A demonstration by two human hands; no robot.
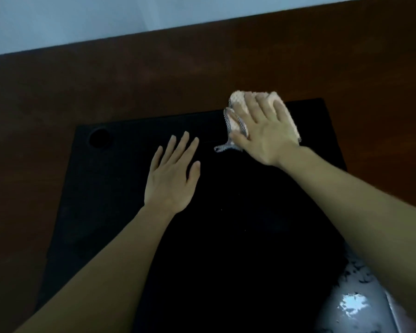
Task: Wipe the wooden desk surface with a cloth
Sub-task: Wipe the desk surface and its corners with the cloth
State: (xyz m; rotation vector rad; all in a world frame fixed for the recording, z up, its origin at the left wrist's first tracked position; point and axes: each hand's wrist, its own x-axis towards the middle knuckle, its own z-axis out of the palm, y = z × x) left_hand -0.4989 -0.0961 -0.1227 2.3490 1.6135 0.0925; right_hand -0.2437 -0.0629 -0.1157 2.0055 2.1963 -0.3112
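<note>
While the left hand [172, 175] rests flat w/ fingers spread, the right hand [265, 131] presses fingers splayed on the cloth [235, 122], bare wooden tabletop [154, 80] just beyond its fingertips.

Desk [202, 75] running left to right against a wall [106, 18] behind, mat [226, 236] lying on the desk in front, right hand [267, 133] flat on a cloth [235, 121] at the mat's far edge, left hand [172, 176] flat on the mat to its left, perhaps a round hole [99, 138] near the mat's far left corner.
</note>
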